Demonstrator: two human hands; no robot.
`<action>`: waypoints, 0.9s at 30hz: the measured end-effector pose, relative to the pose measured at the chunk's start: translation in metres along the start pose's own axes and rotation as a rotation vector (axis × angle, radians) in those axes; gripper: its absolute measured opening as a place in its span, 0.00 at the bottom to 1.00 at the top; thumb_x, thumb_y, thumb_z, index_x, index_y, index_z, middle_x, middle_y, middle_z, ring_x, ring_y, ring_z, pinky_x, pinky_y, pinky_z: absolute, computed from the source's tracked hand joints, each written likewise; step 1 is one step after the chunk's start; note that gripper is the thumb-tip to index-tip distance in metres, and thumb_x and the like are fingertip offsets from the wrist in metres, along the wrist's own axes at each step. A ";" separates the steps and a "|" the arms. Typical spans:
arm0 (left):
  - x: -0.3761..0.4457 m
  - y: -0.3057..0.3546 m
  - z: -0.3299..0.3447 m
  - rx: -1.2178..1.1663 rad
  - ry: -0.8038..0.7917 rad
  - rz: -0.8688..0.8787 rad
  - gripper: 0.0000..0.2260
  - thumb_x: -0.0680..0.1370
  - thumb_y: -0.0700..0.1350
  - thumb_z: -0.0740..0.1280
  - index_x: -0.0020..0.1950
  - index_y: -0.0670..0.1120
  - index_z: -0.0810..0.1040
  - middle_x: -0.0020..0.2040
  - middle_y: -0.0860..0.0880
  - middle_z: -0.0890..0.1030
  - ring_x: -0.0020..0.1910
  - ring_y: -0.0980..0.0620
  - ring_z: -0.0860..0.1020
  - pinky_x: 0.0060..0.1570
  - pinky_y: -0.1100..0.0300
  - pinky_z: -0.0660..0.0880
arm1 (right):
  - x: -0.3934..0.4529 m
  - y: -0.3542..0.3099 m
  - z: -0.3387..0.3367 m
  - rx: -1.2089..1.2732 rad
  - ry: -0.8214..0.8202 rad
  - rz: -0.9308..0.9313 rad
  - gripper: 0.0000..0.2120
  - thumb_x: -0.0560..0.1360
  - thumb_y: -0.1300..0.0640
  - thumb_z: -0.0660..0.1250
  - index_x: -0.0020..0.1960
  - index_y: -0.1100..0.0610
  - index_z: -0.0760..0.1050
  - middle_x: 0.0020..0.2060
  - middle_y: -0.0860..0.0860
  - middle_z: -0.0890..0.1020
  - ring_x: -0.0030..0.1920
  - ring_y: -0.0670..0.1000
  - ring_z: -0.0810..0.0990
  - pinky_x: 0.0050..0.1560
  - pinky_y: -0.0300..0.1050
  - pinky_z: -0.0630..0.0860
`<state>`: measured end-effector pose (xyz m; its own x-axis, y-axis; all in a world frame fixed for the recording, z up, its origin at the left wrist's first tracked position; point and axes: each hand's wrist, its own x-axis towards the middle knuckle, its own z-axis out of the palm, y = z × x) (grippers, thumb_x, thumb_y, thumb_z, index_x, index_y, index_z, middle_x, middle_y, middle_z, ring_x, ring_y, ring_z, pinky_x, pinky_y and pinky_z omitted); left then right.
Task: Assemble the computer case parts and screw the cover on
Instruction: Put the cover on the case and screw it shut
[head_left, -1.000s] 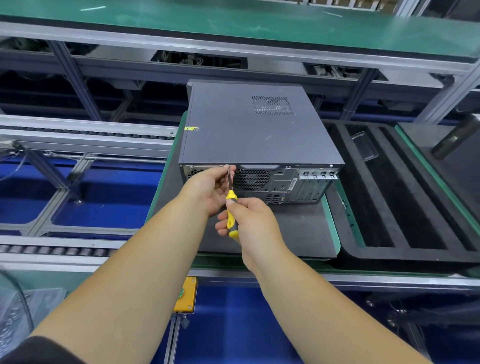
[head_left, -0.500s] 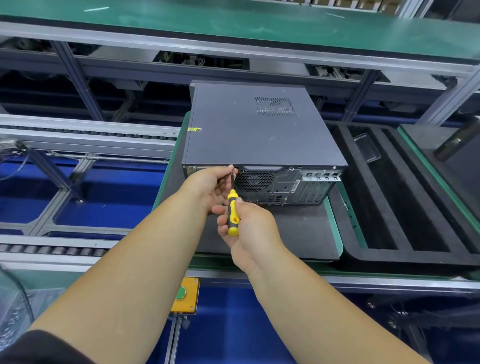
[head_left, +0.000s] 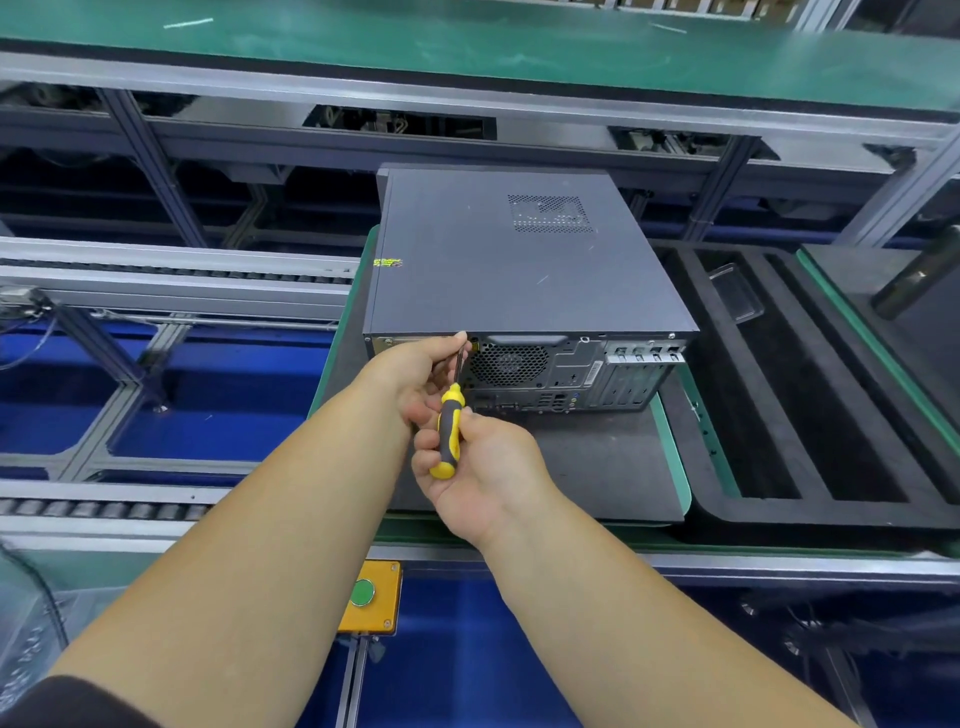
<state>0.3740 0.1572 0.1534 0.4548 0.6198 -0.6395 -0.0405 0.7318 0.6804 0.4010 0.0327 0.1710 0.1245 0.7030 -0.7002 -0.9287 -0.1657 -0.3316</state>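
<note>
Two hands at the dark grey metal computer case.
Right hand clenches the yellow-and-black screwdriver; left hand pinches its shaft at the case's near-left rear edge.

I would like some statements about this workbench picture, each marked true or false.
1. The right hand grips a yellow-and-black screwdriver. True.
2. The computer case lies with its cover off. False: the grey cover is on.
3. The left hand holds the screwdriver's shaft near the case's rear panel. True.
4. The green button sits on top of the case. False: it is on an orange box below the bench edge.
5. The black foam tray lies left of the case. False: it lies to the right.
</note>
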 end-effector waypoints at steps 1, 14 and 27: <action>0.001 -0.001 0.000 -0.026 0.004 0.000 0.07 0.77 0.45 0.71 0.40 0.44 0.80 0.27 0.53 0.79 0.24 0.61 0.74 0.27 0.70 0.73 | 0.003 -0.001 -0.002 0.005 0.002 -0.002 0.16 0.84 0.54 0.55 0.59 0.63 0.77 0.34 0.57 0.82 0.22 0.48 0.74 0.20 0.36 0.69; 0.000 -0.009 -0.011 0.049 -0.086 0.050 0.08 0.78 0.43 0.68 0.43 0.43 0.85 0.37 0.50 0.83 0.33 0.58 0.81 0.34 0.66 0.79 | 0.011 0.000 -0.005 -0.075 0.113 -0.038 0.12 0.80 0.50 0.66 0.46 0.59 0.80 0.27 0.53 0.81 0.23 0.47 0.75 0.25 0.36 0.73; -0.006 -0.014 -0.010 0.054 -0.150 0.061 0.08 0.79 0.45 0.67 0.48 0.43 0.83 0.38 0.49 0.84 0.34 0.56 0.82 0.30 0.65 0.77 | 0.012 -0.008 -0.008 -0.209 0.167 -0.052 0.15 0.79 0.46 0.67 0.45 0.58 0.80 0.28 0.52 0.79 0.23 0.46 0.71 0.23 0.35 0.69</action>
<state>0.3627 0.1464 0.1439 0.5804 0.6108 -0.5385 -0.0263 0.6750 0.7373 0.4127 0.0367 0.1604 0.2424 0.5937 -0.7673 -0.8296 -0.2832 -0.4812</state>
